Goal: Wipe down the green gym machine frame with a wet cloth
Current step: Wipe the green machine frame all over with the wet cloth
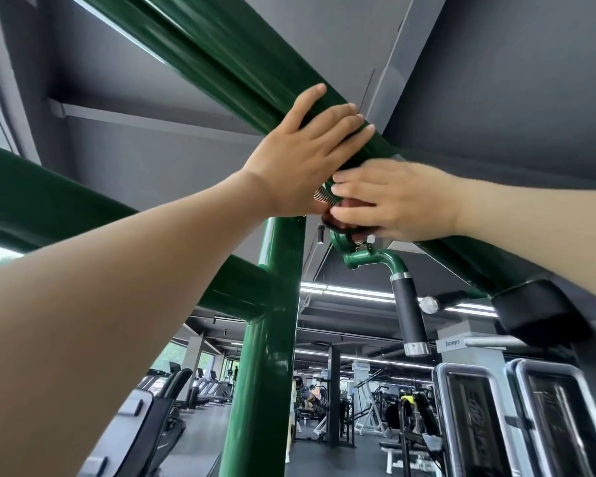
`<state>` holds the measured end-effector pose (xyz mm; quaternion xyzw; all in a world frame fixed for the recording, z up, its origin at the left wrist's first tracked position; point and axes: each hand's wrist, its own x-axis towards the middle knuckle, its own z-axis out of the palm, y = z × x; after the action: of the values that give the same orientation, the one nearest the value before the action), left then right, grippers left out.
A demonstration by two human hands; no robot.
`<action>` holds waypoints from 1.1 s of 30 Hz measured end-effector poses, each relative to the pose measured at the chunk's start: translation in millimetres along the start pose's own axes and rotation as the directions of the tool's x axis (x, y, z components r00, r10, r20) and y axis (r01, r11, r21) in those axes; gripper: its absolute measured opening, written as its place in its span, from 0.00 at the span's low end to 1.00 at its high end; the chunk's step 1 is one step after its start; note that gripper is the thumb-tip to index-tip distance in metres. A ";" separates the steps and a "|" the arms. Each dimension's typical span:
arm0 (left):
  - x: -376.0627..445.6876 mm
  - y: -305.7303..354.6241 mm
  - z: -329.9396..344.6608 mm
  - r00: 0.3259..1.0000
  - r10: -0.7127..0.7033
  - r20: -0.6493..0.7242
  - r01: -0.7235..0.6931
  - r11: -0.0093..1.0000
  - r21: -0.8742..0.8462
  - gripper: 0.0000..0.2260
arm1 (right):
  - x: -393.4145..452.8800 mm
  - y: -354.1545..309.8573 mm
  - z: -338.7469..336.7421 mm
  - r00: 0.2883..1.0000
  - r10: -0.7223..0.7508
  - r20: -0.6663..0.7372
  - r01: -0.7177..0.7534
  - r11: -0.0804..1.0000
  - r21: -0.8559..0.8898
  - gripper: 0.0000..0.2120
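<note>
While your left hand (300, 160) lies flat, fingers straight, on the frame (193, 46), your right hand (396, 201) pinches a reddish cloth (334, 220).

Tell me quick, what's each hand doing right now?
Left hand: open, flat on the green beam.
Right hand: fingers pressing a reddish-brown cloth under the beam; whether it grips the cloth can't be told.
</note>
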<state>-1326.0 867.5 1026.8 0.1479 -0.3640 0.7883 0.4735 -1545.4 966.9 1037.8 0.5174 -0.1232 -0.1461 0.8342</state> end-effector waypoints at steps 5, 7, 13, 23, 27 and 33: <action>-2.0 -6.5 1.2 0.999 0.032 0.015 -0.032 0.999 -0.005 0.46 | -14.2 4.9 7.5 0.999 0.002 0.034 0.002 0.993 -0.118 0.18; -2.8 -8.2 2.6 0.999 0.051 0.018 -0.051 0.999 0.001 0.47 | -24.4 -1.8 15.3 0.997 0.000 0.081 0.009 0.992 -0.122 0.21; -2.3 -9.1 3.7 0.997 0.077 0.011 -0.077 0.997 0.022 0.49 | -19.3 10.6 3.4 0.999 -0.040 0.027 0.041 0.998 -0.056 0.19; -2.1 -8.9 -4.7 0.995 0.070 0.075 -0.074 0.996 0.046 0.49 | -14.7 4.4 -3.4 0.998 -0.050 0.035 0.051 0.998 -0.041 0.21; -6.5 -17.1 -12.3 0.996 0.058 0.066 -0.060 0.998 0.021 0.44 | 1.3 5.2 -3.2 1.000 -0.020 -0.004 0.020 0.997 -0.076 0.20; -39.6 -69.7 -34.8 0.995 0.006 0.096 -0.024 0.983 0.183 0.46 | 34.6 15.3 -23.9 0.998 -0.001 -0.067 -0.005 0.997 -0.082 0.20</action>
<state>-1242.5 887.0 1010.1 0.2256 -0.3131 0.8140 0.4340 -1503.0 980.2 1043.1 0.4870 -0.0894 -0.1328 0.8586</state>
